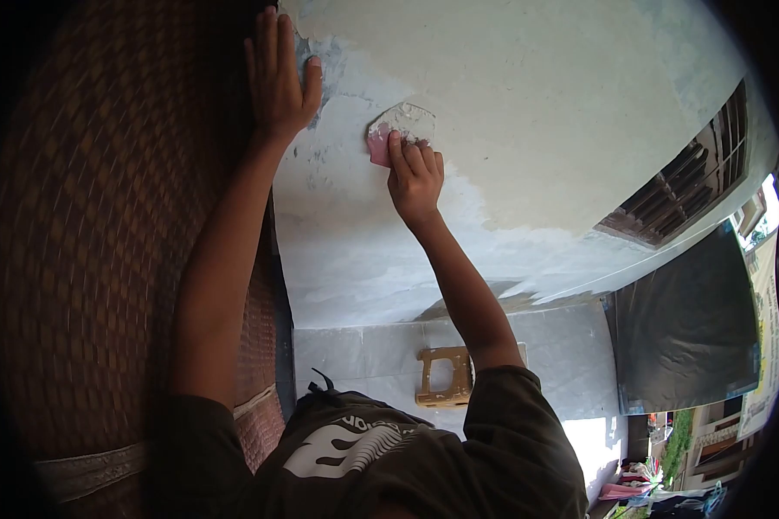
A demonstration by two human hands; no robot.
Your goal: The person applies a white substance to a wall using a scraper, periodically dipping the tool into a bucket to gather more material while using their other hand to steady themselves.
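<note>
My right hand (415, 177) holds a flat pink scraper (378, 143) against the pale wall (528, 104). Whitish paste coats much of the scraper's upper face, and one finger lies stretched along it. Up at the wall's left edge, my left hand (281, 86) lies flat with its fingers apart, beside a rough grey patch. It holds nothing. Around the scraper the wall shows a lighter, bluish-white coat with uneven edges.
A woven brown panel (104, 216) runs along the left side. Below my right arm a yellow-brown stool (442, 377) stands on grey tiles (337, 355). At the right are a barred window opening (684, 182) and a dark sheet (688, 324).
</note>
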